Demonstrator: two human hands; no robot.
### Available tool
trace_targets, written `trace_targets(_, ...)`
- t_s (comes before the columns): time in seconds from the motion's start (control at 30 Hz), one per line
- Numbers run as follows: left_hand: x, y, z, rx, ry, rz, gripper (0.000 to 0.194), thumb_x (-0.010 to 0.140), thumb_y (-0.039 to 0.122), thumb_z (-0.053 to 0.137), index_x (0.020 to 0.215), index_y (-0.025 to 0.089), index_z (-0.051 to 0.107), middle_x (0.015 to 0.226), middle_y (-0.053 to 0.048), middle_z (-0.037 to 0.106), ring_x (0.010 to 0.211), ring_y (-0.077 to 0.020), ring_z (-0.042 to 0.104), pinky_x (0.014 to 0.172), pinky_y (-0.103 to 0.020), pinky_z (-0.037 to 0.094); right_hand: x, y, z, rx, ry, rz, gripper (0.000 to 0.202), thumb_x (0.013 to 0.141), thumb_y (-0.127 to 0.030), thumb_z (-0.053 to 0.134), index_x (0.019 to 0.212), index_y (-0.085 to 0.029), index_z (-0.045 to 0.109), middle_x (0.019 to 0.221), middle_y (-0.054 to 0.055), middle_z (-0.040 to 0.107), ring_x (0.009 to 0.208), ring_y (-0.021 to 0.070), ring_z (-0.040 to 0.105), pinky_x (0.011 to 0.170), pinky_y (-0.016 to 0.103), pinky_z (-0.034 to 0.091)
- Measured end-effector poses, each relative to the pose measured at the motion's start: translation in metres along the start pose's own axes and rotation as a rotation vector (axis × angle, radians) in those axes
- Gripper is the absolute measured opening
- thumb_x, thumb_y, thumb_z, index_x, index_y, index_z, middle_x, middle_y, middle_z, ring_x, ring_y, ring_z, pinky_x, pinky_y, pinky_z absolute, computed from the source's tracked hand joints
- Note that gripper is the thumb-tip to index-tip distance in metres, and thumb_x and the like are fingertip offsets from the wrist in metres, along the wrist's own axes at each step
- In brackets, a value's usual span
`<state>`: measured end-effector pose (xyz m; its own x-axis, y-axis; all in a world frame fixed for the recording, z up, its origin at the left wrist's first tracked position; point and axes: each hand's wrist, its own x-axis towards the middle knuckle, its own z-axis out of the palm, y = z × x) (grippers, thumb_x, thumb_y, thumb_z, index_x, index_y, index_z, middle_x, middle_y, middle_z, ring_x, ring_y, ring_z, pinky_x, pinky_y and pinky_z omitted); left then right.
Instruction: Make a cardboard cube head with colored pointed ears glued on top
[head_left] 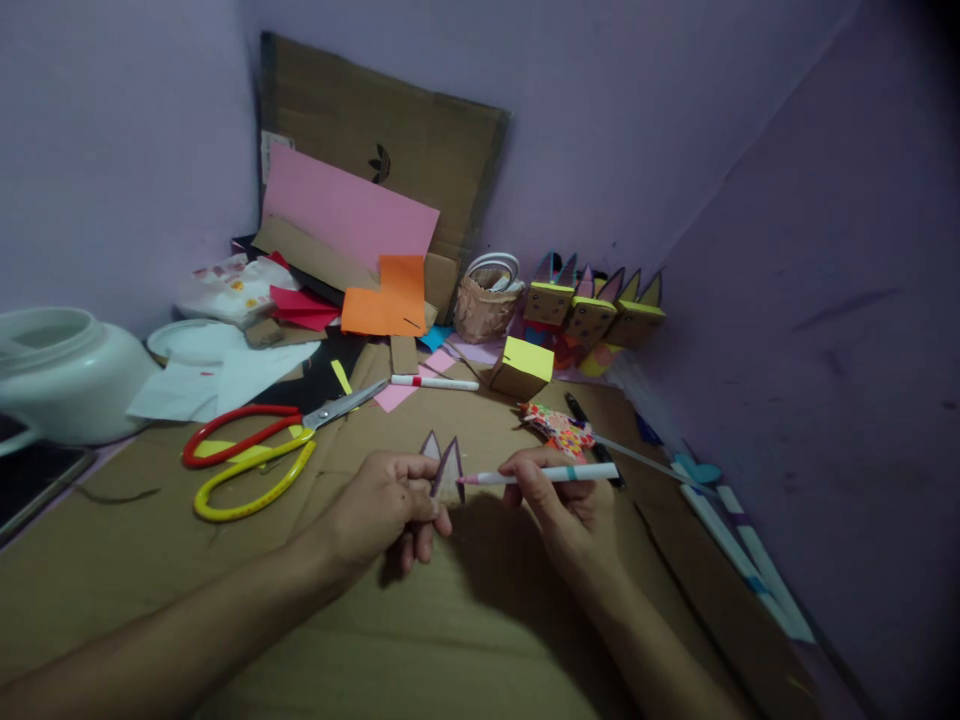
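Note:
My left hand pinches a small paper piece with two pointed, ear-like tips outlined in a dark colour. In my right hand is a white marker with a teal band, held like a pen. Its pink tip touches or nearly touches the right edge of the pointed piece. Both hands are above the cardboard sheet. Beyond them stands a small cardboard box with a yellow top. A second white marker with a red band lies behind my left hand.
Large scissors with red and yellow handles lie partly open at left. A glue gun with a flowered body is at right. Several eared box figures line the wall near a wrapped cup. A white pot stands far left.

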<state>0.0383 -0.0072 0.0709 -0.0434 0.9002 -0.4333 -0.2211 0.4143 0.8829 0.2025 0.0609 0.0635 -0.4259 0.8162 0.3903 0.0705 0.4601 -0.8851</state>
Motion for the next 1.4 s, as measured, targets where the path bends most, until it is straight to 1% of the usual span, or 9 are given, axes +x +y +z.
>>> trace_targets(0.1, 0.0003, 0.0001, 0.0003, -0.004, 0.016, 0.003, 0.025, 0.053, 0.020, 0.058, 0.076, 0.012, 0.055, 0.054, -0.001, 0.062, 0.031, -0.0069, 0.045, 0.027, -0.015, 0.035, -0.0009, -0.0009, -0.0016, -0.019, -0.033, 0.026, 0.028, 0.084, -0.036, 0.053, 0.066, -0.017, 0.063, 0.049, 0.000, 0.056, 0.044, 0.0118, 0.051, 0.041, 0.021, 0.038)
trace_targets(0.2, -0.0005, 0.0004, 0.0003, 0.000, 0.005, 0.000, 0.024, 0.053, 0.020, 0.058, 0.075, 0.012, 0.055, 0.054, -0.001, 0.061, 0.031, -0.0068, 0.045, 0.027, -0.015, 0.034, -0.0017, -0.0014, -0.0023, -0.027, -0.053, 0.042, 0.029, 0.084, -0.036, 0.053, 0.066, -0.016, 0.063, 0.048, 0.000, 0.056, 0.043, 0.0115, 0.051, 0.040, 0.020, 0.037)
trace_targets(0.37, -0.0015, 0.0008, -0.0004, 0.022, -0.008, -0.011, 0.024, 0.052, 0.021, 0.057, 0.073, 0.012, 0.056, 0.053, 0.000, 0.061, 0.031, -0.0068, 0.045, 0.027, -0.015, 0.034, -0.0007, 0.0015, 0.0001, -0.001, 0.015, -0.015, 0.023, 0.084, -0.032, 0.055, 0.071, -0.016, 0.065, 0.053, 0.000, 0.058, 0.048, 0.0122, 0.054, 0.045, 0.021, 0.040)
trace_targets(0.47, -0.0014, 0.0007, -0.0004, 0.020, -0.017, -0.006, 0.026, 0.051, 0.021, 0.057, 0.076, 0.012, 0.056, 0.053, 0.000, 0.061, 0.031, -0.0075, 0.046, 0.027, -0.015, 0.035, 0.0004, 0.0045, 0.0018, 0.026, 0.028, -0.052, 0.017, 0.085, -0.028, 0.055, 0.076, -0.018, 0.065, 0.057, -0.001, 0.060, 0.052, 0.0122, 0.056, 0.049, 0.022, 0.042)
trace_targets(0.57, -0.0013, 0.0006, -0.0003, 0.022, -0.010, -0.005, 0.026, 0.051, 0.021, 0.056, 0.076, 0.012, 0.056, 0.053, 0.000, 0.061, 0.032, -0.0075, 0.046, 0.027, -0.015, 0.035, 0.0008, 0.0059, 0.0021, 0.045, 0.039, -0.048, 0.014, 0.085, -0.027, 0.055, 0.081, -0.019, 0.065, 0.058, -0.001, 0.060, 0.053, 0.0118, 0.056, 0.049, 0.021, 0.042)
trace_targets(0.83, -0.0006, 0.0007, 0.0004, 0.024, 0.007, -0.018, 0.023, 0.051, 0.020, 0.056, 0.072, 0.012, 0.055, 0.053, 0.000, 0.061, 0.030, -0.0069, 0.044, 0.026, -0.015, 0.033, 0.0001, 0.0014, -0.0003, 0.023, -0.014, -0.013, 0.023, 0.085, -0.030, 0.053, 0.068, -0.017, 0.064, 0.051, -0.002, 0.056, 0.046, 0.0103, 0.052, 0.043, 0.019, 0.038)
trace_targets(1.03, -0.0008, 0.0025, 0.0020, 0.027, 0.006, -0.019, 0.026, 0.049, 0.022, 0.056, 0.073, 0.013, 0.052, 0.052, 0.000, 0.060, 0.031, -0.0077, 0.046, 0.027, -0.015, 0.034, 0.0006, 0.0030, 0.0005, 0.006, 0.028, -0.041, 0.017, 0.085, -0.028, 0.054, 0.077, -0.017, 0.065, 0.054, -0.001, 0.059, 0.050, 0.0115, 0.055, 0.046, 0.020, 0.041)
trace_targets(1.23, -0.0009, 0.0006, 0.0007, 0.020, 0.008, -0.028, 0.031, 0.050, 0.021, 0.057, 0.079, 0.012, 0.052, 0.053, 0.000, 0.061, 0.030, -0.0074, 0.044, 0.026, -0.016, 0.033, -0.0003, 0.0018, -0.0013, -0.010, -0.003, -0.033, 0.022, 0.085, -0.029, 0.053, 0.070, -0.017, 0.063, 0.052, -0.002, 0.057, 0.046, 0.0103, 0.052, 0.044, 0.019, 0.039)
trace_targets(1.4, -0.0008, 0.0002, 0.0007, 0.020, 0.012, -0.028, 0.031, 0.050, 0.021, 0.056, 0.078, 0.012, 0.052, 0.052, 0.000, 0.061, 0.031, -0.0076, 0.045, 0.026, -0.015, 0.034, 0.0004, 0.0028, -0.0013, -0.034, 0.016, -0.056, 0.020, 0.086, -0.028, 0.052, 0.074, -0.016, 0.064, 0.054, -0.001, 0.058, 0.049, 0.0107, 0.053, 0.046, 0.020, 0.040)
